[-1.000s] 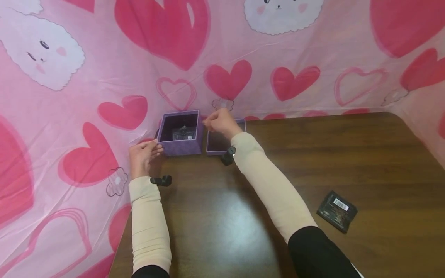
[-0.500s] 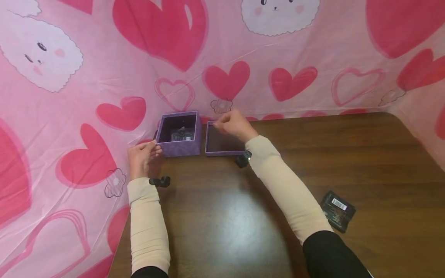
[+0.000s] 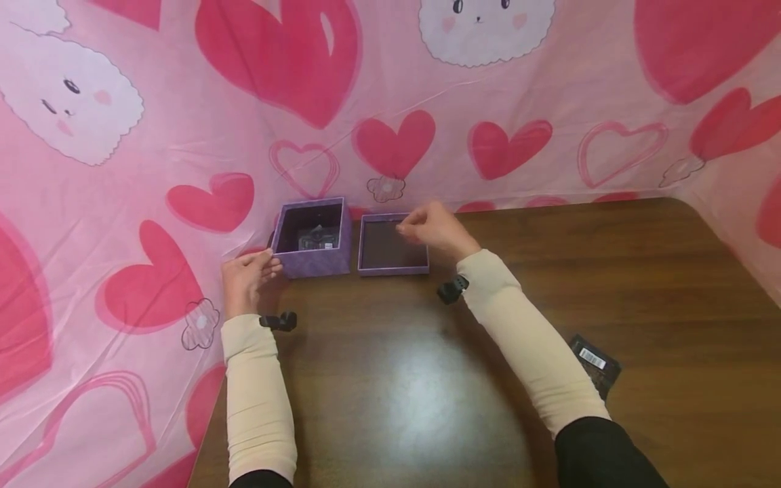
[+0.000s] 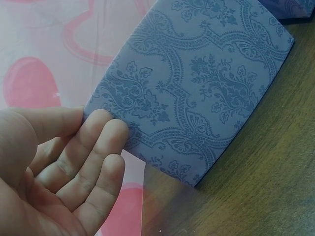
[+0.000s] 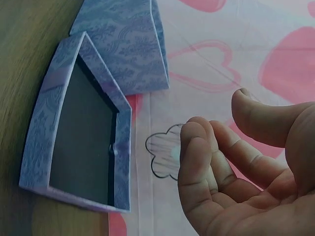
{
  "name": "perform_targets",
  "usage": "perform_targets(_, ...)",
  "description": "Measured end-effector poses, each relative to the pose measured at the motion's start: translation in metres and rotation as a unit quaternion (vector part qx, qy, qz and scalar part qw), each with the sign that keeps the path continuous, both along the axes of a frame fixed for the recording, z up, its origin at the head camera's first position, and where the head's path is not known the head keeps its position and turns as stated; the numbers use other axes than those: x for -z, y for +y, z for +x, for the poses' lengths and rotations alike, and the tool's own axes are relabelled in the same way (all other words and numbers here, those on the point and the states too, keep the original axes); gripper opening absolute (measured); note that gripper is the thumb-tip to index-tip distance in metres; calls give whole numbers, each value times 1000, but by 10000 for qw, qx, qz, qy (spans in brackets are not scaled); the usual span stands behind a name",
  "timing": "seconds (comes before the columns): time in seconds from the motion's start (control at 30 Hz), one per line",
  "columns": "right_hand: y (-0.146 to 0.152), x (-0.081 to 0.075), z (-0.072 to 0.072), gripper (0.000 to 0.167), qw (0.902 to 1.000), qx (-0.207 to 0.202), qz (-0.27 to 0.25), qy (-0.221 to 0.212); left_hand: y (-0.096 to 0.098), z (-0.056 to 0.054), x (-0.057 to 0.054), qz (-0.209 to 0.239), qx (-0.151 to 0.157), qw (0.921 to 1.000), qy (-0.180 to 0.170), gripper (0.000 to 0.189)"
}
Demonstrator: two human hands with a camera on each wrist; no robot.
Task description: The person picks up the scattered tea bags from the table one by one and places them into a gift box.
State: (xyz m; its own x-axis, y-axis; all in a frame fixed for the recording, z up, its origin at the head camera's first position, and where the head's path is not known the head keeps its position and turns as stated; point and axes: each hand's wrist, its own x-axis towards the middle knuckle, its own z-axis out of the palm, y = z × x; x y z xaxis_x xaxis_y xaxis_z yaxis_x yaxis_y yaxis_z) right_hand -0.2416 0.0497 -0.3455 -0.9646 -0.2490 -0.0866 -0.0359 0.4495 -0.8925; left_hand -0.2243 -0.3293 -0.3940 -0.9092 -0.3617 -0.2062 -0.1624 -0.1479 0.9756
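Note:
A purple patterned box stands uncovered at the back left of the table. Inside it lies a clear packet with a small white label. My left hand holds the box's near left corner; in the left wrist view its thumb and fingertips meet at the corner edge. Beside the box, the shallow lid lies with its dark inside facing up. Over the lid's right side hovers my right hand, fingers loosely bent. The right wrist view shows a gap between thumb and fingers, with nothing held.
A dark flat packet with a white barcode label lies on the right of the brown table, partly behind the right sleeve. Pink heart-printed cloth rises behind the table and along its left side.
My right hand has moved right and slightly nearer, from beside the box across the lid, uncovering more of the lid. The right sleeve now covers part of the barcode packet. The left hand stays put.

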Motion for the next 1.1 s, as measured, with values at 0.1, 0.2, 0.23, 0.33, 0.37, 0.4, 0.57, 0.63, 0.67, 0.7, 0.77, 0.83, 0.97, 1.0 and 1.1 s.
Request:
perform_targets(0.1,9,1,4,22,9997,-34,129,184,1,0,0,-12,13,10000,-4,25)
perform_targets(0.2,19,3,7,21,9995,-13,143,267,1,-1,-1,10,32,10000,-10,28)
perform_targets(0.23,22,3,8,21,9995,18,151,271,2,-1,-1,13,42,10000,-19,28)
perform_targets(0.33,32,6,12,21,9996,92,126,255,2,-1,-1,43,47,10000,-48,24)
perform_targets(0.37,35,7,14,21,9995,131,124,259,2,-1,-1,52,46,10000,-57,23)
perform_targets(0.4,38,7,15,22,9994,146,119,275,2,-1,-1,47,52,10000,-62,22)
perform_targets(0.57,50,9,22,21,9990,271,81,354,1,-1,-1,-8,66,9999,-109,24)
perform_targets(0.63,54,10,25,21,9991,274,4,319,0,-1,-1,-25,73,9999,-135,24)
perform_targets(0.67,57,10,26,21,9991,293,-40,298,-1,-1,-1,-29,73,9999,-146,24)
perform_targets(0.7,59,11,27,21,9992,306,-89,262,-1,-1,-1,-21,77,9999,-153,23)
perform_targets(0.77,63,10,30,20,9992,341,-90,194,-2,0,0,-6,88,9998,-171,19)
perform_targets(0.83,67,10,32,20,9991,379,-91,136,-2,0,0,2,96,9998,-168,15)
perform_targets(0.97,76,11,37,22,9992,381,-95,27,-2,0,1,-34,106,9998,-147,13)
perform_targets(1.0,79,11,38,23,9993,377,-79,8,-2,0,1,-22,118,9998,-136,12)
perform_targets(1.1,87,11,42,24,9992,394,-12,-34,-2,-1,1,8,113,9999,-115,8)
